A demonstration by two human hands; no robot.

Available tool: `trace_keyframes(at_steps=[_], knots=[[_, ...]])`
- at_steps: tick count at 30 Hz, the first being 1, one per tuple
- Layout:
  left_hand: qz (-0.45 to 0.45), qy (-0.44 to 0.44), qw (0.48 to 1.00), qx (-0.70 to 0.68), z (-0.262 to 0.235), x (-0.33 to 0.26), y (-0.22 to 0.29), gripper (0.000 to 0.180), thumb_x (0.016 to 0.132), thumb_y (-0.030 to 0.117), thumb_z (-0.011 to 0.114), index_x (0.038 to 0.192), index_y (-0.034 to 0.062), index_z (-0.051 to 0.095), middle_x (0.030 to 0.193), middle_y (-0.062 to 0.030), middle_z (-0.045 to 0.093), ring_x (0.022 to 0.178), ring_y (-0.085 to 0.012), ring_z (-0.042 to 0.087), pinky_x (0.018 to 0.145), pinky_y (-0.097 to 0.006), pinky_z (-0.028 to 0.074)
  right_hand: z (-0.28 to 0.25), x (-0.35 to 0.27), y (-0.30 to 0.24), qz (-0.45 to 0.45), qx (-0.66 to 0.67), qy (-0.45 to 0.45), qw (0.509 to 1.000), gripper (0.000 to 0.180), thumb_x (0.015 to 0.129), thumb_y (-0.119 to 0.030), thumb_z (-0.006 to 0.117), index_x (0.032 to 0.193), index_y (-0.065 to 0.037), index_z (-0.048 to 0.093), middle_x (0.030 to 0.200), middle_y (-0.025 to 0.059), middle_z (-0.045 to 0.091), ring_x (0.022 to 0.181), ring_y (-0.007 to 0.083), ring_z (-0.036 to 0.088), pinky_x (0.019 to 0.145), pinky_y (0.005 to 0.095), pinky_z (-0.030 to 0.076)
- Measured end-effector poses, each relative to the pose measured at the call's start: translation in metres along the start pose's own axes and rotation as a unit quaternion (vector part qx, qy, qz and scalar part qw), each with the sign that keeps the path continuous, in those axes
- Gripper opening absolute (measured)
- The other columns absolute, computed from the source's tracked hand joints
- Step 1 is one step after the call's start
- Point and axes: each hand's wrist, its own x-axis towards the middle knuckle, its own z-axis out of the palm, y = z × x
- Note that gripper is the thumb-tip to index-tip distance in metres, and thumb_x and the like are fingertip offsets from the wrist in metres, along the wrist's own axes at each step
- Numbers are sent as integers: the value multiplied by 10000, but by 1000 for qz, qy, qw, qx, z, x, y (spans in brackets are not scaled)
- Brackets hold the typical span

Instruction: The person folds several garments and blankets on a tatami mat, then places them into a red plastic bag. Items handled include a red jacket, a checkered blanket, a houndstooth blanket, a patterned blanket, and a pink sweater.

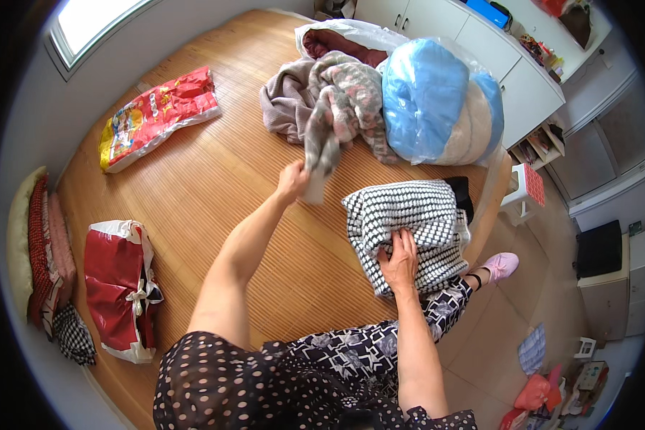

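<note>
My left hand [292, 180] is closed on one end of a grey and pink patterned fleece garment [347, 89], which stretches away to a loose heap at the far side. Beside that heap lies a crumpled taupe cloth [287, 100]. My right hand [400, 259] rests with its fingers laid on a folded black-and-white knitted garment [416, 208] near my leg. Something black [461, 195] shows at that garment's right edge. Just behind it stands a clear plastic bag [437, 100] stuffed with light blue and cream bedding.
On the wooden-slat bed surface [215, 186] lie a red and yellow plastic package [161, 118] and a dark red tied bag [118, 287]. Cushions [39, 244] lean at the left wall. A white bag with maroon cloth [337, 46] is behind the heap. A stool [524, 190] stands beyond the bed's right edge.
</note>
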Motion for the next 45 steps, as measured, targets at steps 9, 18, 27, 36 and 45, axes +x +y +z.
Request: trace_keyframes(at_steps=[9, 18, 27, 36, 45], knots=[[-51, -554, 822, -125, -62, -331, 6, 173, 889, 121, 585, 1043, 60, 633, 900, 18, 636, 827, -111, 590, 748, -287, 514, -40, -12, -31, 93, 208, -58, 972, 366, 790, -204, 659, 1075, 19, 608, 1056, 170, 635, 980, 241, 603, 822, 342, 487], [367, -582, 725, -40, -20, -368, 82, 149, 786, 108, 568, 712, -10, 514, 639, -205, 544, 614, -378, 553, 561, -440, 426, -38, -120, -113, 265, 675, -278, 629, 481, 865, -177, 640, 1231, 63, 441, 1098, 114, 581, 965, 164, 576, 809, 294, 495], [55, -598, 772, -205, -49, -319, 54, 350, 915, 244, 571, 1168, 2, 571, 1109, -89, 629, 1014, -180, 596, 847, -309, 494, -244, -271, -17, 196, 492, -318, 786, 216, 722, -96, 714, 905, 7, 665, 747, -18, 637, 660, 85, 556, 607, 261, 446], [-122, -67, 960, -245, 15, -219, -53, 670, 828, 338, 651, 1339, -2, 383, 1194, -156, 538, 1044, -239, 551, 867, -329, 464, -264, -404, 34, 507, 459, 15, 729, 353, 726, -80, 703, 1061, 1, 628, 922, 74, 663, 795, 157, 627, 704, 285, 536], [-75, -137, 981, -111, 29, -149, -30, 519, 828, 304, 677, 1207, -1, 497, 1031, -115, 619, 902, -197, 617, 707, -320, 528, -241, -401, 65, 443, 463, -33, 767, 275, 758, -20, 670, 1025, 9, 611, 919, 50, 651, 834, 139, 604, 782, 298, 494]])
